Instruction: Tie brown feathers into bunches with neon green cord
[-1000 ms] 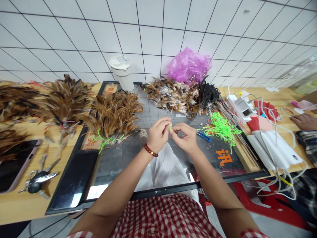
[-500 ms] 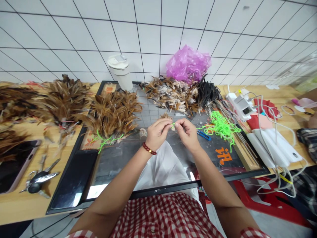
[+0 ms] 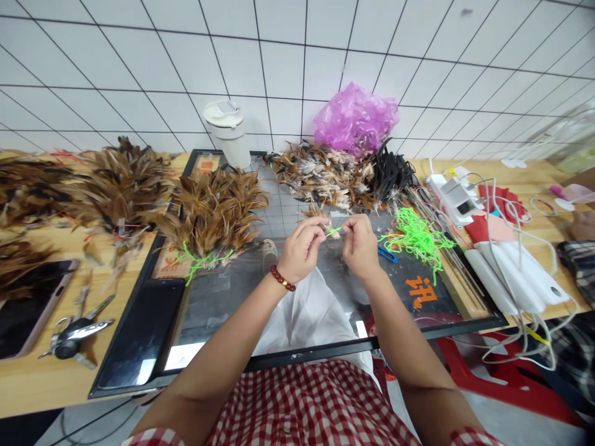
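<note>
Green cord (image 3: 333, 231) pinched taut between left hand (image 3: 300, 251) and right hand (image 3: 360, 248), both grips clamped on it above the tabletop (image 3: 41, 384); possible slip, feather tuft (image 3: 318, 214) dropping, through any slackened pinch.

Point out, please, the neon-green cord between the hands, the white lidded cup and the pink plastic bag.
neon-green cord (image 3: 333, 231): head view, taut middle.
white lidded cup (image 3: 231, 146): head view, side wall.
pink plastic bag (image 3: 356, 118): head view, crumpled middle.
</note>
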`<action>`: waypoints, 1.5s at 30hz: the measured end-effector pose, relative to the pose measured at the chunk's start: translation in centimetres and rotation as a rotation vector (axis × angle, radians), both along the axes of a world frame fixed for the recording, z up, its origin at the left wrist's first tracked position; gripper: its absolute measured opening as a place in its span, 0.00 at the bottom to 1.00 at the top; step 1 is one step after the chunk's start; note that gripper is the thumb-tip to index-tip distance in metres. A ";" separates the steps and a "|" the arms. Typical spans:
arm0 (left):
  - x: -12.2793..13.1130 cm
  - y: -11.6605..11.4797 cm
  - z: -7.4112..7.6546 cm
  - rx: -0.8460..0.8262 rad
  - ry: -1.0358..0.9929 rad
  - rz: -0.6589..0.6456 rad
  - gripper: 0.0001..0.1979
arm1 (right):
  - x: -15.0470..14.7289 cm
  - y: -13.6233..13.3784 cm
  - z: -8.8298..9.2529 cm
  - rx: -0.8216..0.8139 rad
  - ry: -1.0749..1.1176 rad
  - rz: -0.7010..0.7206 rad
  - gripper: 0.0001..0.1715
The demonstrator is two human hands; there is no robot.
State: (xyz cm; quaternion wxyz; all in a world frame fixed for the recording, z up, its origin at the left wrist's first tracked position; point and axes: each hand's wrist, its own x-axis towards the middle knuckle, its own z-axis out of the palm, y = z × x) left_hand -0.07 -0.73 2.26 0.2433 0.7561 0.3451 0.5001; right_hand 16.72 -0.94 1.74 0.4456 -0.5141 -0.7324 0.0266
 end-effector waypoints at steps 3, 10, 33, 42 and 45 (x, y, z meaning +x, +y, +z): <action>0.0 -0.1 -0.2 -0.006 0.020 -0.027 0.09 | 0.1 0.2 -0.4 -0.025 -0.112 -0.044 0.06; 0.2 -0.1 -0.6 0.049 0.001 -0.041 0.09 | -0.4 0.2 -0.5 -0.132 -0.083 -0.097 0.07; 0.3 1.6 -1.0 -0.253 -0.141 0.085 0.06 | -2.8 0.4 -2.8 -0.273 0.528 0.110 0.16; -11.9 -4.0 3.9 -0.364 0.135 0.494 0.11 | -2.8 -0.9 -3.1 -0.061 -0.017 0.301 0.07; -16.2 -5.4 4.3 -0.354 0.119 0.732 0.11 | -2.9 -0.9 -3.4 -0.038 -0.114 0.311 0.07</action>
